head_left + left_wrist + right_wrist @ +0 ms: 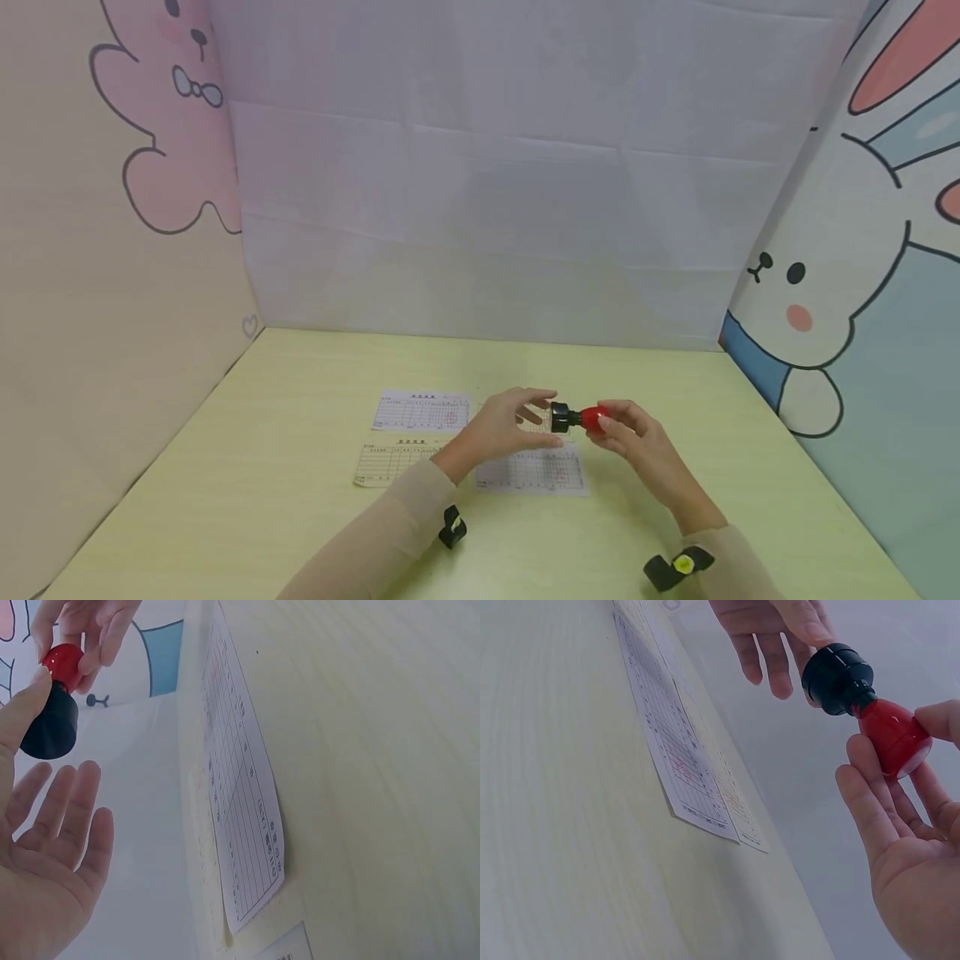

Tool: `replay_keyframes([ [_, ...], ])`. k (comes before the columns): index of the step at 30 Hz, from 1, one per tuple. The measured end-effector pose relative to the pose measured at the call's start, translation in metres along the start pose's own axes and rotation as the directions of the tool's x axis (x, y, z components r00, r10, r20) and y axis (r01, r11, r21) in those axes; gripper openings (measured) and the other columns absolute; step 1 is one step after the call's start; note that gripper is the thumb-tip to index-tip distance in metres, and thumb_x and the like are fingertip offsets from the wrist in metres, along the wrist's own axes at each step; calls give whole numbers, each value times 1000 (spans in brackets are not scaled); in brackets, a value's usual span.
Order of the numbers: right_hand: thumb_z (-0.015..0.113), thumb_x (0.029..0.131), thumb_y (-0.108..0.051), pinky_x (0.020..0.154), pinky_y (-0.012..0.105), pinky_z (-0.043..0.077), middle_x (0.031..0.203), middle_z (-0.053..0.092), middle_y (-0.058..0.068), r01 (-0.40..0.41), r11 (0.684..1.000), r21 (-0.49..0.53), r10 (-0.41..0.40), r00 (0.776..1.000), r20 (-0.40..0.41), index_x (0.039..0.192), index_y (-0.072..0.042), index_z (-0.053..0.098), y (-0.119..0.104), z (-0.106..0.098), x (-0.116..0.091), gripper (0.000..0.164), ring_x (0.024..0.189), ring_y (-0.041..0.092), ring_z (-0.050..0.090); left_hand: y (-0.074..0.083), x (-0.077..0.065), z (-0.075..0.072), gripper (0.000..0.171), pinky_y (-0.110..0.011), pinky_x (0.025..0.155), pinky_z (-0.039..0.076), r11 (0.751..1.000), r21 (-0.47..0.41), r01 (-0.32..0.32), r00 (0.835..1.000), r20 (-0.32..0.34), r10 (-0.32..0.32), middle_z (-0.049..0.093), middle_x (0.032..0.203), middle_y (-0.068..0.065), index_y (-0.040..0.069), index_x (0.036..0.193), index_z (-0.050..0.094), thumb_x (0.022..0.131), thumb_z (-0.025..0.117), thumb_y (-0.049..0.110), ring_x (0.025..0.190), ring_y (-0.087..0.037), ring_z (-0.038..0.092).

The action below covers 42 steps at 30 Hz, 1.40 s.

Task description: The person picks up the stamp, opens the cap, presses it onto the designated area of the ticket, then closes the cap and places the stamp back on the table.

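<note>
A stamp with a red bulb-shaped handle and a black round end (pixel 561 417) is held level above the table. My right hand (pixel 637 437) pinches its red handle (pixel 894 737) between thumb and fingertips. Beside the black end, my left hand (pixel 495 427) has its thumb and fingers spread apart. Its thumb lies near the black end in the right wrist view; whether they touch I cannot tell. Beneath the hands lies a white printed form (pixel 531 472) with a red mark. Behind the left hand, a yellowish form (pixel 536 425) is partly hidden.
To the left lie another white form (pixel 420 412) with a red mark and a yellow form (pixel 390 463), partly covered by the left arm. A pale yellow table (pixel 225 500) carries them all. A white backdrop (pixel 480 208) and cartoon-printed side panels (pixel 847 275) enclose it.
</note>
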State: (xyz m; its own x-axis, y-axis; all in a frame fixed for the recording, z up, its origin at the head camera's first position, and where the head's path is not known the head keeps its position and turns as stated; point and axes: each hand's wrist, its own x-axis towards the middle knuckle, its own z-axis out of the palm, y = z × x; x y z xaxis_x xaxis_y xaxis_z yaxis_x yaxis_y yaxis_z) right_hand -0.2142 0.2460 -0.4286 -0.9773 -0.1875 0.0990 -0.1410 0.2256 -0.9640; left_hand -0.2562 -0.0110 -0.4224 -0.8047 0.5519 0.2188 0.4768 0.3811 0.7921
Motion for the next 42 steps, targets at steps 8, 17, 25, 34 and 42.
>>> replay_keyframes([
  [8,58,104,-30,92,22,51,135,54,23,10,999,-33,-11,1000,-27,139,-1,47,-4,-6,-2,46,108,22,68,-5,-3,-7,67,-29,88,54,1000,27,-15,1000,2,14,62,131,-1,23,143,55,85,80,45,108,-13,63],
  [17,60,103,-28,91,19,49,124,58,18,65,984,-168,-74,996,-48,140,-6,53,-8,-19,-9,44,104,19,69,-10,-11,-22,62,-32,85,54,1000,25,-11,999,-32,12,63,131,-4,19,140,59,86,80,41,109,-17,64],
  [25,64,101,-30,84,29,52,119,65,12,51,946,-320,-86,992,-97,137,-11,58,-11,-27,-11,42,97,25,68,-17,-18,-36,60,-39,87,54,1000,22,12,998,-62,-10,63,132,-5,19,140,59,88,79,40,111,-22,64],
  [34,74,94,-27,74,27,54,112,68,8,99,906,-412,-142,987,-76,130,-12,64,-8,-31,-14,40,89,19,66,-25,-26,-52,59,-41,87,54,998,54,31,995,-100,-25,62,132,0,23,140,60,87,78,44,109,-14,63],
  [42,78,90,-23,75,25,55,108,67,4,132,850,-509,-181,982,-49,125,-10,68,-1,-32,-14,39,88,15,65,-31,-32,-62,56,-39,84,55,998,50,33,993,-117,-27,63,132,-3,25,138,61,88,78,43,108,-16,63],
])
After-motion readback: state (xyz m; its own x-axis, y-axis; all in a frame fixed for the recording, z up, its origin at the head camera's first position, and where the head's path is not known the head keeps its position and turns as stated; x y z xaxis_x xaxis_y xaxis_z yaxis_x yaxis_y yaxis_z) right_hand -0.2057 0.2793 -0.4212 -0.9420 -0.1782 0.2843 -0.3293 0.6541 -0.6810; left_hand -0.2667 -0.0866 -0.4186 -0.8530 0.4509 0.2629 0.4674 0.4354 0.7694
